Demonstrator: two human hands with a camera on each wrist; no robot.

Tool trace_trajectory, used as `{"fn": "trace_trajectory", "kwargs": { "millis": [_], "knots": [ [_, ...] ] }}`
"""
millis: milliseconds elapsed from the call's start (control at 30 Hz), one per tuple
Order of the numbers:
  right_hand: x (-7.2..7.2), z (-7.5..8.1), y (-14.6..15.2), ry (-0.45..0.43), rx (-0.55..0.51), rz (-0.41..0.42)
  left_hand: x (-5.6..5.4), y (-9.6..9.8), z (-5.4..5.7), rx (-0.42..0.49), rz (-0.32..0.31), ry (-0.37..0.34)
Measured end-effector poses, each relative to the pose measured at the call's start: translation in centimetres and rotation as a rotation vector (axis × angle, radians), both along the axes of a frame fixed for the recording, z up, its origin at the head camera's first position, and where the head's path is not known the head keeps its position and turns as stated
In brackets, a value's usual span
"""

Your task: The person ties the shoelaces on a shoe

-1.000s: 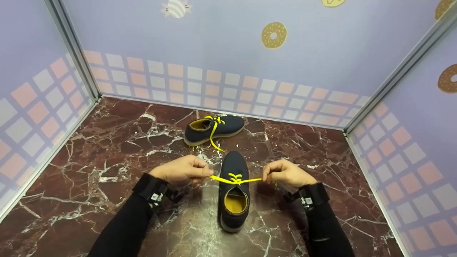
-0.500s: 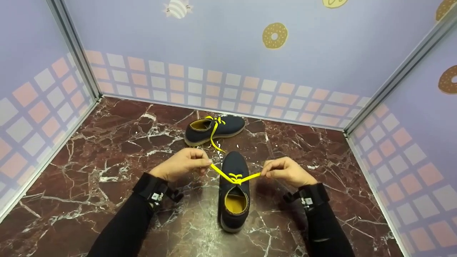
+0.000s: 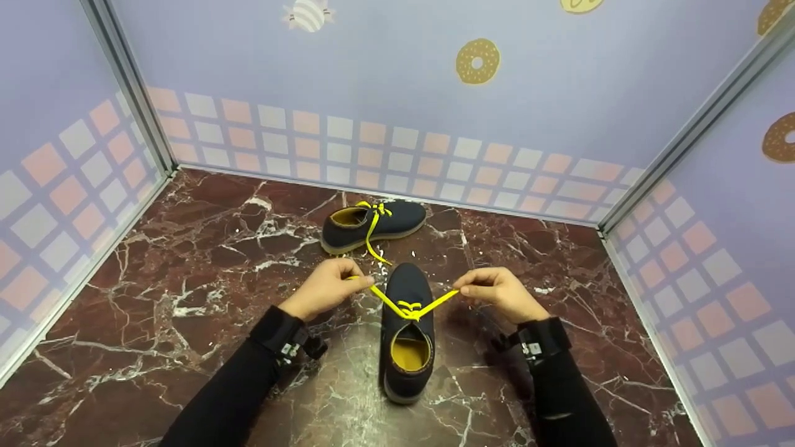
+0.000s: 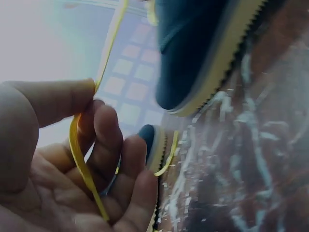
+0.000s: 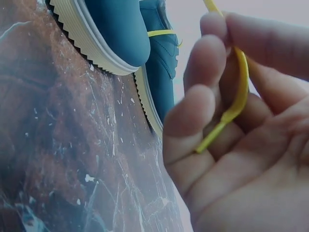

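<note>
A dark navy shoe point(image 3: 407, 285) with a yellow lining stands between my hands, toe pointing away from me. My left hand point(image 3: 329, 288) pinches one end of its yellow shoelace point(image 3: 388, 300) between thumb and forefinger. The other end is pinched by my right hand point(image 3: 500, 292), so the lace forms a V above the eyelets. In the left wrist view the lace's loose tail point(image 4: 83, 164) hangs across the palm. A similar tail point(image 5: 236, 104) lies inside the curled fingers in the right wrist view.
Beyond the toe, a second navy shoe point(image 3: 397, 220) lies sideways with its yellow lace trailing onto the floor. The floor point(image 3: 217, 292) is dark red marble pattern with white flecks. Purple panels point(image 3: 397, 74) with pink and white squares enclose the back and both sides.
Both hands have risen away from me with the lace ends, turning the nearly flat lace into a V. The left hand has also shifted slightly right. Both shoes have stayed put.
</note>
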State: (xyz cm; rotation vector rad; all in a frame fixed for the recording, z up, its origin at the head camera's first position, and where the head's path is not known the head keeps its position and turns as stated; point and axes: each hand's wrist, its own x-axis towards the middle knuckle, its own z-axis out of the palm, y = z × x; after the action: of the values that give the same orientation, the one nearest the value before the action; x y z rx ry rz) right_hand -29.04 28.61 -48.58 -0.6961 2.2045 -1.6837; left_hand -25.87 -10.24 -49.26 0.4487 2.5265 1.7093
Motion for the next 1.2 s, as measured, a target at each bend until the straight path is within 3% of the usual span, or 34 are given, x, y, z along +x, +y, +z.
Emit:
{"fn": "trace_trajectory", "kwargs": {
  "millis": [333, 533, 633, 733, 867, 1033, 1200],
  "knots": [
    [-0.3, -0.8, -0.6, 0.003, 0.04, -0.079, 0.7, 2.1, -1.4, -0.334, 0.159, 0.135],
    [-0.5, -0.8, -0.4, 0.053, 0.136, -0.123, 1.1, 2.4, -0.7, -0.378, 0.206, 0.143],
    [-0.6, -0.8, -0.4, 0.037, 0.154, -0.156, 1.3, 2.2, -0.2, -0.352, 0.192, 0.082],
    [-0.5, -1.0, -0.7, -0.019, 0.139, -0.142, 1.6, 2.3, 0.2, -0.268, 0.062, -0.082],
    [0.0, -0.9, -1.4, -0.042, 0.22, -0.022, 2.1, 2.5, 0.2, -0.151, -0.105, -0.336],
    [0.8, -1.0, -3.0, -0.016, 0.377, 0.097, 2.6, 2.9, -0.3, -0.1, -0.142, -0.463],
    [1.3, -1.3, -4.0, -0.041, 0.424, 0.105, 2.3, 3.0, -0.8, 0.023, -0.152, -0.528]
  ]
}}
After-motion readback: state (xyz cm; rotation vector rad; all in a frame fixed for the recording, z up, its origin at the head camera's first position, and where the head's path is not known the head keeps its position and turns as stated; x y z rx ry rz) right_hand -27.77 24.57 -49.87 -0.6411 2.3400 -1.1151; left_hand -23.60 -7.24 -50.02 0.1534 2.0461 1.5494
